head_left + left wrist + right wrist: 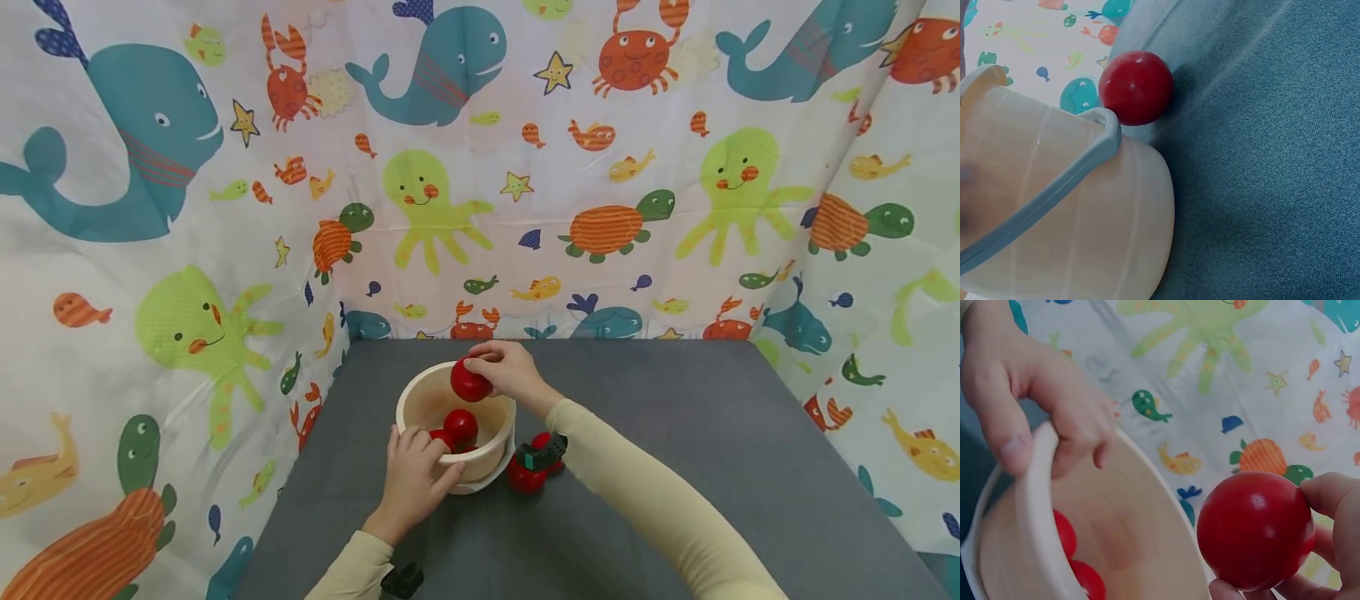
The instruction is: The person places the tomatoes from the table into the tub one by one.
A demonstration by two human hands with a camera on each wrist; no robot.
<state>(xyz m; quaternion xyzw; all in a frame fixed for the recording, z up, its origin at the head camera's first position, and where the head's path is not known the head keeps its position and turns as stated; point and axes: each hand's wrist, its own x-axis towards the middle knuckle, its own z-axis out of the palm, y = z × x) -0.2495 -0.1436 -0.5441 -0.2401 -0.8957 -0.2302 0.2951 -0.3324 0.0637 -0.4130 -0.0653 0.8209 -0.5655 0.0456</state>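
Observation:
A cream bucket (489,463) stands on the dark grey surface, its pale handle (1041,203) hanging down along the side. My left hand (415,473) grips the near-left rim, fingers curled over it and the thumb outside, as the right wrist view also shows. Above the bucket's far right rim, my right hand (516,375) holds a glossy red ball (1254,531) between thumb and fingertips. Several red balls (461,425) lie inside the bucket, partly hidden by its wall and my left hand.
More red balls (527,477) rest on the grey surface (637,392) right beside the bucket, partly covered by my right wrist's strap. A curtain (480,283) printed with sea animals hangs behind and along both sides.

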